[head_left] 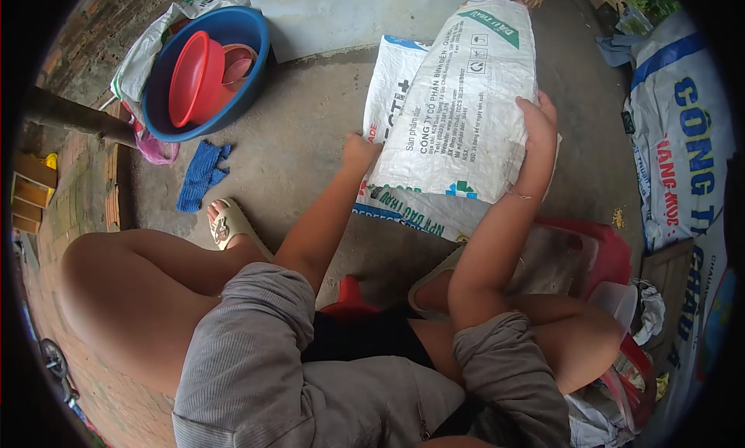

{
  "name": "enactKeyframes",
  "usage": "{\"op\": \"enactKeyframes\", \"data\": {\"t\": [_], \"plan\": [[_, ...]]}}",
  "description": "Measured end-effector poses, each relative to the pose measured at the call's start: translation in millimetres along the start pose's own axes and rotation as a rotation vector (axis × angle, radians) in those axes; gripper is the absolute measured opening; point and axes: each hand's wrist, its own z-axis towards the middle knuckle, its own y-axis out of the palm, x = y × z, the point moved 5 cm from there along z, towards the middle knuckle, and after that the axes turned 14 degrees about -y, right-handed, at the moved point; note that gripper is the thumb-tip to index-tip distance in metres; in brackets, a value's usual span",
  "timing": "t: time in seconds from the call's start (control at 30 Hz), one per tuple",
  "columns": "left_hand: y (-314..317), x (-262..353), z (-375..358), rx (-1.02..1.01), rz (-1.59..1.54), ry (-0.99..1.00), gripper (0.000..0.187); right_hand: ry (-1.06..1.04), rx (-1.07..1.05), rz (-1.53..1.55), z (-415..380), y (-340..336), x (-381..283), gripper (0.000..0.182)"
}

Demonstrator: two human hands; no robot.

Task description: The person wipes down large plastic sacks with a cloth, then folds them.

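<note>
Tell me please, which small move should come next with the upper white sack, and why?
Perhaps square the upper woven sack over the sack beneath: it lies askew, and the left hand and right hand are at its opposite edges.

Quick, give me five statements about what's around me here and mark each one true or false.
1. My left hand and right hand are both at the edges of a white printed sack. True.
2. The red basin is inside the blue tub. True.
3. The blue knitted item is inside the tub too. False: it lies on the ground.
4. The sandal by that item is black. False: that sandal is cream-coloured.
5. Both grey sleeves reach the wrists. False: they end around the elbows.
</note>
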Motion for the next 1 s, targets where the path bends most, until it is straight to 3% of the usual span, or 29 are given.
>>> {"op": "enactKeyframes", "data": {"t": [0.03,0.07,0.13,0.17,0.23,0.4,0.6,0.67,0.8,0.87,0.93,1.0], "plan": [[4,-2,5,-0.261,-0.057,-0.151,0.055,-0.002,0.002,0.005,-1,3,-3,0.047],[4,-6,15,-0.255,-0.056,-0.146,0.055,-0.023,-0.002,-0.004,-2,6,-7,0.046],[11,-2,19,-0.523,-0.228,-0.026,0.045,-0.049,-0.006,-0.01,-2,11,-13,0.046],[8,1,20,-0.522,-0.231,-0.024,0.045,-0.059,-0.007,-0.006,-1,12,-16,0.046],[-15,14,21,-0.18,0.093,0.185,0.038,-0.071,-0.004,0.004,-1,14,-22,0.045],[-89,43,4,-0.161,-0.166,0.37,0.025,-0.103,-0.003,0.072,-4,20,-52,0.045],[-263,91,-26,0.046,-0.339,0.57,0.019,-0.065,-0.163,0.123,-36,95,-126,0.044],[-324,97,-58,0.156,-0.343,0.55,0.015,-0.008,-0.358,0.058,-58,142,-132,0.061],[-413,86,-103,0.403,-0.431,0.645,0.017,-0.077,-0.632,0.056,-106,245,-64,0.066],[-437,80,-128,0.563,-0.463,0.726,0.017,-0.041,-0.809,-0.214,-140,285,-2,0.067],[-453,75,-143,0.635,-0.349,0.682,0.019,-0.066,-0.958,-0.452,-178,317,85,0.069],[-455,76,-154,0.65,-0.346,0.69,0.019,0.159,-1.119,-0.809,-227,291,80,0.068]]}}
